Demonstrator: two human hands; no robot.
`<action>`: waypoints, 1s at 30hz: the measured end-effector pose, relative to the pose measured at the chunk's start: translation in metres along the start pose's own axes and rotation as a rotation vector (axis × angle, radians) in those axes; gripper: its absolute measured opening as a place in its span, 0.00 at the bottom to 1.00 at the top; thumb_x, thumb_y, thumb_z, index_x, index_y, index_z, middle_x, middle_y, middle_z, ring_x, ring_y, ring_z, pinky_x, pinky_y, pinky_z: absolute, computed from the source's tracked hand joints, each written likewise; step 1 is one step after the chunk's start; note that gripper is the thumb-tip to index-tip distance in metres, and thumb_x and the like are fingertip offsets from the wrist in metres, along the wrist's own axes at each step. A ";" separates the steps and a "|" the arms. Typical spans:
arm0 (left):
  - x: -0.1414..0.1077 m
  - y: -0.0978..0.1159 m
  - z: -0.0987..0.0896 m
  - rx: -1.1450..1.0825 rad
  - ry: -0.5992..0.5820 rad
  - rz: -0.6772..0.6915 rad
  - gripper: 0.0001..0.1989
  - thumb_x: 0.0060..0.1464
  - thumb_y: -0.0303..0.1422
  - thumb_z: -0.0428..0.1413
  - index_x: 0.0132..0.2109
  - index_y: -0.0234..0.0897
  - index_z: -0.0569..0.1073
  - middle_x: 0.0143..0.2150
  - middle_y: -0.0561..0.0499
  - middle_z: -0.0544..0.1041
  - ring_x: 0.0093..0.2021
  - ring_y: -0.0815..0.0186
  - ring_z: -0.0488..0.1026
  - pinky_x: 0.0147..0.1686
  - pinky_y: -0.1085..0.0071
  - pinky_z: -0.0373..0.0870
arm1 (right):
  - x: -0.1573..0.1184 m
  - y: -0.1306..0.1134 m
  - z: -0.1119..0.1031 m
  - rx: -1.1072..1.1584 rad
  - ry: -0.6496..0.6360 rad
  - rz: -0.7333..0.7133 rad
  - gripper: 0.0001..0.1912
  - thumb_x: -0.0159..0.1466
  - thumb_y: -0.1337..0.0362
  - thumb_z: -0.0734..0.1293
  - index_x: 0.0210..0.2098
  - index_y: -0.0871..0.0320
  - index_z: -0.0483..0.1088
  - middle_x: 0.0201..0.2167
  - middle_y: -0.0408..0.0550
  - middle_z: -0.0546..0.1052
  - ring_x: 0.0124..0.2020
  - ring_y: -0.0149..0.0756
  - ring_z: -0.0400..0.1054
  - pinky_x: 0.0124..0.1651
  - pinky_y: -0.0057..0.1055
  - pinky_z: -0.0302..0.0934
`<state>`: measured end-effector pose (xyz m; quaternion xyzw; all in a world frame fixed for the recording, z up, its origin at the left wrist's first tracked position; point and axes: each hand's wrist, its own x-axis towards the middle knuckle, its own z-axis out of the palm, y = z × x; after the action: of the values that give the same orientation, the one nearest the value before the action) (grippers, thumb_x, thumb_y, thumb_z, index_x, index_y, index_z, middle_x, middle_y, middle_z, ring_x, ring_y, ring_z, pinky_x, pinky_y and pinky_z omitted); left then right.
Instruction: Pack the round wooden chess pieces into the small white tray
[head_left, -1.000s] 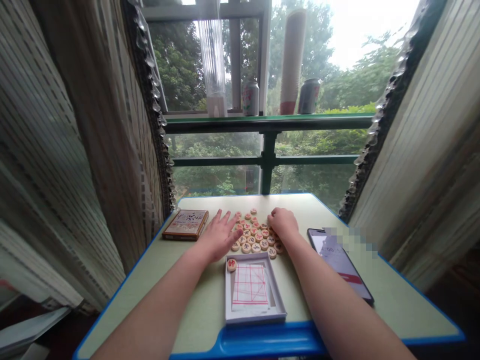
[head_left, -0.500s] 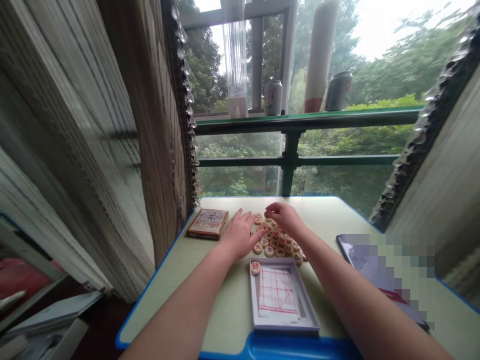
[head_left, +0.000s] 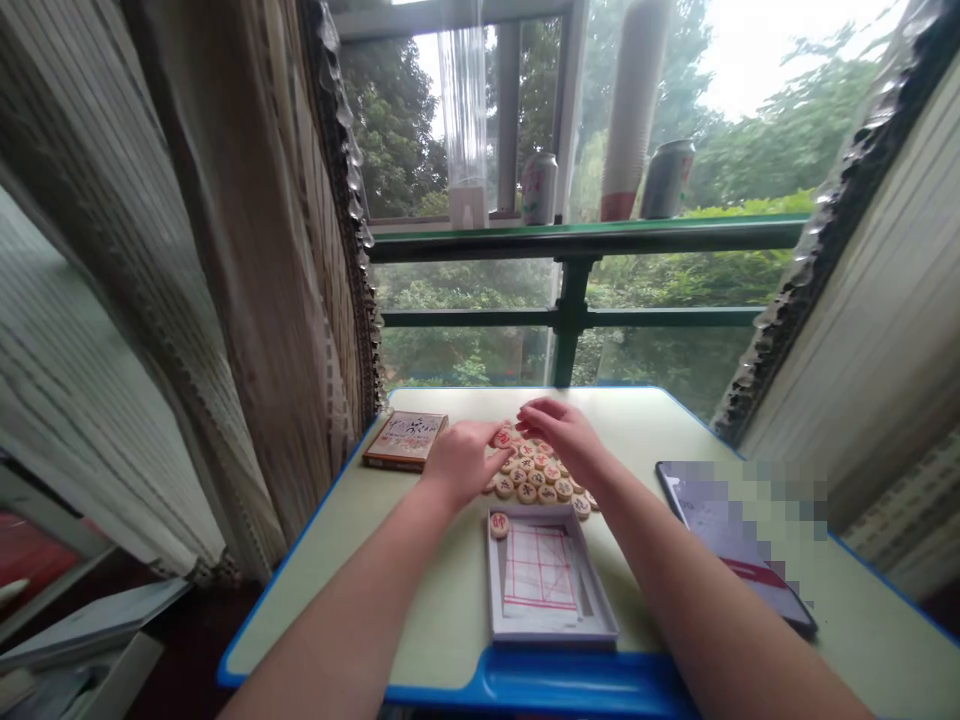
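Note:
Round wooden pieces with red or dark characters (head_left: 527, 478) lie in a cluster on the pale table. At the cluster's far left, my left hand (head_left: 463, 460) grips one piece with a red character (head_left: 503, 437) between thumb and fingers. My right hand (head_left: 559, 430) hovers over the far right side of the cluster, fingers bent and apart, with nothing visible in it. Nearer to me is an open white box tray (head_left: 495, 590) holding a folded sheet with red grid lines (head_left: 538, 570). One red-character piece (head_left: 499, 525) sits in its far left corner.
A decorated box lid (head_left: 405, 440) lies at the table's left edge. On the right rests a phone or tablet (head_left: 739, 550), partly pixelated. Cans (head_left: 540, 188) and stacked cups (head_left: 634, 110) stand on the window ledge beyond the table (head_left: 630, 405).
My left hand has closed on a red-character piece. My right hand has lifted off the piece it was touching, its fingers now apart. The camera view has shifted slightly.

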<state>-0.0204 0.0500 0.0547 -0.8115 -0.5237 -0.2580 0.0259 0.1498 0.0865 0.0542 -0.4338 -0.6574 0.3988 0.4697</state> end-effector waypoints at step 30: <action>0.000 -0.007 -0.006 0.105 -0.073 -0.095 0.19 0.54 0.48 0.50 0.32 0.37 0.74 0.32 0.47 0.77 0.35 0.61 0.72 0.33 0.70 0.61 | 0.006 0.030 0.004 -1.060 -0.040 0.017 0.14 0.59 0.62 0.61 0.41 0.57 0.74 0.39 0.52 0.78 0.43 0.43 0.64 0.43 0.33 0.57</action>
<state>-0.0285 0.0515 0.0585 -0.7921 -0.5749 -0.2015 0.0372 0.1508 0.1005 0.0270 -0.6094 -0.7741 0.0239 0.1699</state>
